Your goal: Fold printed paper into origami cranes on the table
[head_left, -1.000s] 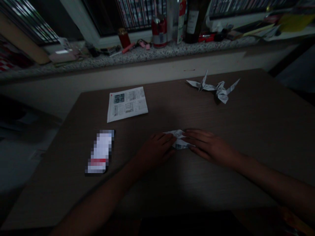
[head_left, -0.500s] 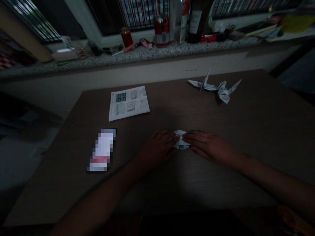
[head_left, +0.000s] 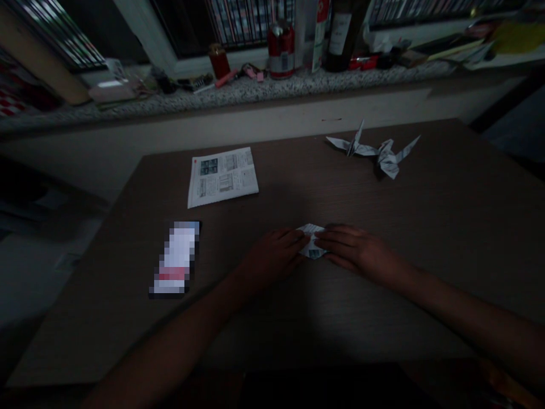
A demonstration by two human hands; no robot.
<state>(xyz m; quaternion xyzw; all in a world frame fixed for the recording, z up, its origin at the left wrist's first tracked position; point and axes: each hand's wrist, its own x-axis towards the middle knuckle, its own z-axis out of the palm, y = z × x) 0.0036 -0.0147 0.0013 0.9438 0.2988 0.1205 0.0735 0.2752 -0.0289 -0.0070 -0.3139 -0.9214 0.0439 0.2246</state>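
Observation:
A small, partly folded piece of printed paper (head_left: pixel 312 241) lies on the dark wooden table (head_left: pixel 383 307) between my two hands. My left hand (head_left: pixel 272 258) has its fingers curled down onto the paper's left edge. My right hand (head_left: pixel 355 250) lies over the paper's right side, its fingers pressed together and flat on it. Most of the paper is covered by my fingers. Two finished paper cranes (head_left: pixel 374 152) stand at the far right of the table.
A printed sheet (head_left: pixel 222 176) lies at the table's far left, with a blurred rectangular object (head_left: pixel 175 258) nearer on the left. Beyond the table, a stone ledge (head_left: pixel 238 94) holds a red can (head_left: pixel 280 50), bottles and small clutter.
My hands have drawn closer together over the paper, so less of it shows than a second ago. Nothing else has moved.

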